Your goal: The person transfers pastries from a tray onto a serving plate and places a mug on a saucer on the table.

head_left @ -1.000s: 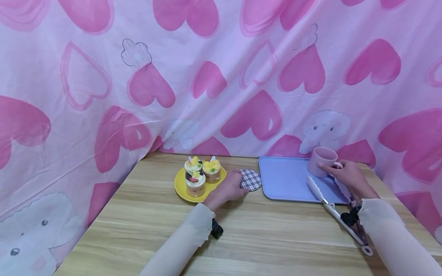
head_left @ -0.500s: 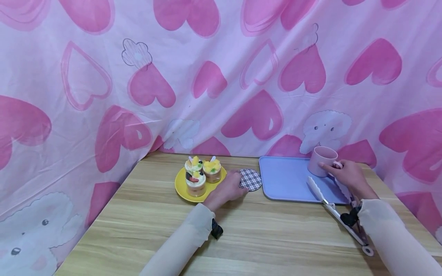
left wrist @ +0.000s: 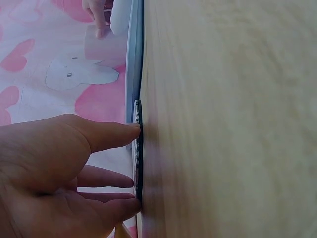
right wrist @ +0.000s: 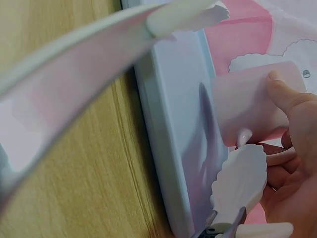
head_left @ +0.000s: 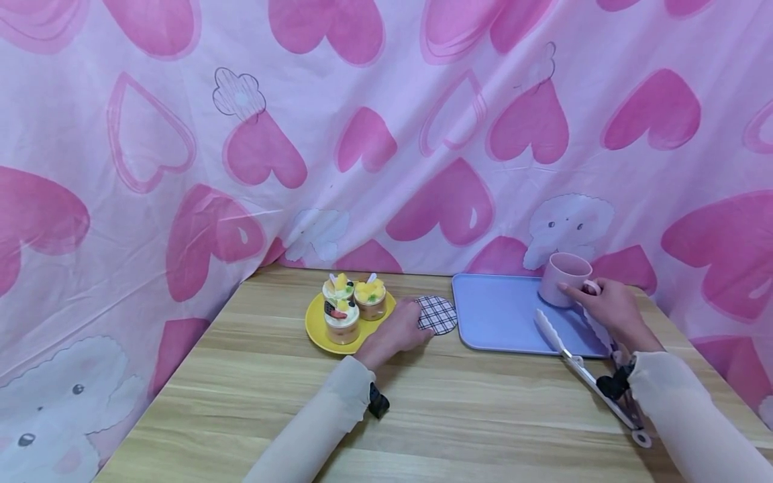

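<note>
In the head view my left hand (head_left: 395, 332) grips a round checked coaster (head_left: 438, 315) by its edge, close over the wooden table. The left wrist view has the thumb (left wrist: 116, 134) at one side of the coaster (left wrist: 137, 163) and the other fingers at the opposite side. My right hand (head_left: 612, 308) holds a pink mug (head_left: 558, 282) at its handle, thumb against the mug's wall. The mug is upright at the back right of a pale blue tray (head_left: 495, 318). White-tipped tongs (head_left: 576, 362) stretch beneath the right wrist, tips over the tray.
Left of the coaster, a yellow plate (head_left: 315, 329) bears three dessert cups (head_left: 342, 322) topped with cream and fruit. The table (head_left: 459, 409) extends toward me. A pink heart-patterned cloth (head_left: 423, 188) hangs behind it.
The right hand and mug have risen very slightly over the tray. The left hand and coaster stay where they were.
</note>
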Demonstrator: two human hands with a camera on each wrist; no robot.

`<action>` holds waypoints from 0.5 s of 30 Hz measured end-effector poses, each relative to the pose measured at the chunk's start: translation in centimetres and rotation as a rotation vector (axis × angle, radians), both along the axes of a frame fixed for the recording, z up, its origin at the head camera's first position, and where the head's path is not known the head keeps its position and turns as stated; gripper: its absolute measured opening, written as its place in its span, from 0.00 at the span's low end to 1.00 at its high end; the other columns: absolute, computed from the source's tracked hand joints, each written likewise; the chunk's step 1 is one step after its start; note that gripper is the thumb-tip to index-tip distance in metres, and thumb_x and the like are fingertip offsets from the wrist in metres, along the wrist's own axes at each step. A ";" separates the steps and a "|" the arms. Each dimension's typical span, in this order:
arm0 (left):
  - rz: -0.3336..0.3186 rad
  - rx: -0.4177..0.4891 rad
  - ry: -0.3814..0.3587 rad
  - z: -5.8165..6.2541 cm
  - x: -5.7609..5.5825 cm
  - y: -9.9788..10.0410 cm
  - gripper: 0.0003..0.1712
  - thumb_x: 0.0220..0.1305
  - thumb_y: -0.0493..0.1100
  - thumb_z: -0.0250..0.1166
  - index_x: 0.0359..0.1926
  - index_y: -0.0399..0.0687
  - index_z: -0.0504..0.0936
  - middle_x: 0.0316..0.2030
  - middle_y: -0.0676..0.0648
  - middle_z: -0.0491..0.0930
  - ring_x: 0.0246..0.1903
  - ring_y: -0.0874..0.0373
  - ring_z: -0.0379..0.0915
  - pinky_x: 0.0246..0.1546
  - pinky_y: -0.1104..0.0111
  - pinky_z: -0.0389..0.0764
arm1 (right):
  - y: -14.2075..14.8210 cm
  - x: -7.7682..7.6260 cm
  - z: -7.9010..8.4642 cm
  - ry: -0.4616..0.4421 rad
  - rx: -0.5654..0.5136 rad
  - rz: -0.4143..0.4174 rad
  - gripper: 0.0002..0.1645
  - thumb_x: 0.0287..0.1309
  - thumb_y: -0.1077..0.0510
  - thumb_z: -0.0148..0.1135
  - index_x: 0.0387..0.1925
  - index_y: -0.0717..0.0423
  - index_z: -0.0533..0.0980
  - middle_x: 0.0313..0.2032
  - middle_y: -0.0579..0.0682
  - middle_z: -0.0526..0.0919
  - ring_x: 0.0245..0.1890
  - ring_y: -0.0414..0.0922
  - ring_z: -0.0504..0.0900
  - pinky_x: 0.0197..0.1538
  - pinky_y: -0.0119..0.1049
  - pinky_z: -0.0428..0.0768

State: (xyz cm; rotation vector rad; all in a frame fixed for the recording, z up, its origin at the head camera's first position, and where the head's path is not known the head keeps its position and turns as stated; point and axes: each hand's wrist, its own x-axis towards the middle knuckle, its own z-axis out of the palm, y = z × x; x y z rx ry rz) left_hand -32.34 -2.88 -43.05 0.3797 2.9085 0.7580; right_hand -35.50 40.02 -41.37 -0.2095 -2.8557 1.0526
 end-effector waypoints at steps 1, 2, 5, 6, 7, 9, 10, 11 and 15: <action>0.003 0.001 -0.003 0.0 0.0 0.0 0.27 0.69 0.50 0.76 0.62 0.39 0.85 0.62 0.41 0.81 0.51 0.53 0.74 0.55 0.61 0.86 | 0.0 0.0 0.1 0.002 -0.001 0.000 0.49 0.62 0.16 0.60 0.46 0.61 0.73 0.30 0.54 0.71 0.40 0.54 0.74 0.33 0.36 0.73; 0.004 0.001 -0.003 0.0 0.0 0.0 0.27 0.69 0.50 0.76 0.62 0.40 0.85 0.62 0.41 0.81 0.51 0.53 0.74 0.56 0.61 0.86 | -0.1 0.0 0.1 0.007 0.000 -0.001 0.49 0.62 0.16 0.60 0.45 0.61 0.73 0.30 0.54 0.71 0.40 0.54 0.74 0.33 0.37 0.73; 0.006 -0.001 -0.003 0.0 0.0 0.0 0.27 0.69 0.50 0.76 0.62 0.40 0.85 0.63 0.41 0.80 0.52 0.53 0.74 0.56 0.60 0.87 | -0.2 0.1 0.3 0.024 0.004 0.001 0.49 0.62 0.16 0.59 0.43 0.60 0.71 0.30 0.54 0.69 0.39 0.53 0.73 0.32 0.37 0.72; 0.006 -0.001 -0.003 0.0 0.0 0.0 0.27 0.69 0.50 0.76 0.62 0.40 0.85 0.64 0.41 0.80 0.52 0.52 0.74 0.57 0.60 0.87 | -0.3 0.1 0.4 0.032 0.006 0.001 0.48 0.62 0.16 0.60 0.42 0.60 0.71 0.29 0.54 0.69 0.38 0.53 0.74 0.31 0.37 0.72; 0.006 0.000 -0.003 0.0 0.0 0.0 0.27 0.69 0.50 0.76 0.62 0.40 0.85 0.64 0.41 0.80 0.52 0.52 0.74 0.57 0.60 0.87 | -0.3 0.1 0.5 0.041 0.006 0.003 0.48 0.62 0.17 0.60 0.42 0.60 0.70 0.29 0.54 0.69 0.37 0.53 0.73 0.30 0.37 0.72; 0.004 -0.001 -0.004 0.0 0.0 0.0 0.27 0.69 0.50 0.76 0.63 0.39 0.84 0.65 0.40 0.79 0.52 0.52 0.74 0.57 0.60 0.87 | -0.6 0.1 0.7 0.062 0.011 0.006 0.47 0.63 0.17 0.60 0.41 0.60 0.70 0.29 0.55 0.69 0.36 0.53 0.74 0.30 0.37 0.73; 0.004 -0.001 -0.004 0.0 0.0 0.0 0.28 0.69 0.50 0.76 0.63 0.39 0.84 0.65 0.40 0.79 0.53 0.52 0.74 0.58 0.60 0.87 | -0.7 0.2 0.8 0.072 0.011 0.007 0.47 0.63 0.17 0.60 0.41 0.60 0.70 0.29 0.55 0.69 0.36 0.53 0.74 0.29 0.37 0.73; 0.004 -0.001 -0.006 0.0 0.0 0.0 0.28 0.69 0.50 0.76 0.63 0.39 0.84 0.66 0.40 0.79 0.53 0.52 0.74 0.58 0.60 0.87 | -0.8 0.2 0.9 0.084 0.013 0.009 0.47 0.63 0.18 0.61 0.42 0.60 0.71 0.30 0.55 0.70 0.36 0.53 0.74 0.29 0.37 0.74; -0.001 -0.007 -0.002 -0.1 0.0 0.0 0.27 0.70 0.50 0.76 0.62 0.38 0.85 0.66 0.40 0.79 0.52 0.52 0.74 0.56 0.61 0.86 | -1.5 0.3 1.4 0.106 0.024 0.017 0.46 0.63 0.19 0.61 0.47 0.59 0.74 0.33 0.57 0.75 0.39 0.54 0.75 0.29 0.37 0.76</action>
